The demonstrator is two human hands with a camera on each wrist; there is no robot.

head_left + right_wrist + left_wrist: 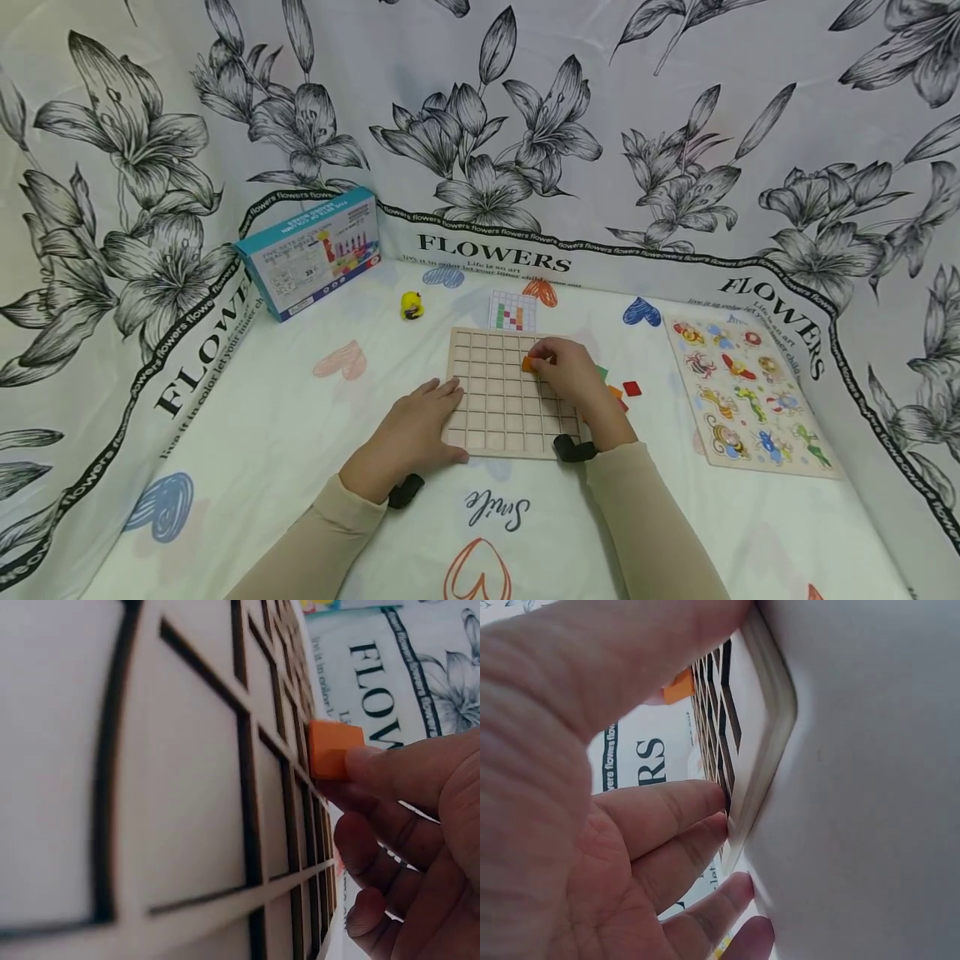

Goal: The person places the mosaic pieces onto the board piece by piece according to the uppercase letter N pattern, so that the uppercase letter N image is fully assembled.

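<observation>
A wooden grid board (491, 408) lies flat on the white cloth in the head view. Between thumb and fingers, my right hand (566, 371) pinches an orange square tile (334, 750) at the board's upper right part. In the right wrist view that tile stands at the grid, its edge at or very near the wood. My left hand (416, 429) rests along the board's left edge, fingers extended. The left wrist view shows its fingertips (714, 796) touching the board's rim. Beyond the board lies a pattern card (512, 311) with coloured squares.
Right of the board are a red tile (632, 388) and several other loose tiles, partly hidden by my right arm. A wooden insect puzzle (750, 396) lies farther right. A yellow duck toy (412, 305) and a blue box (311, 254) stand at the back left, before a flowered curtain.
</observation>
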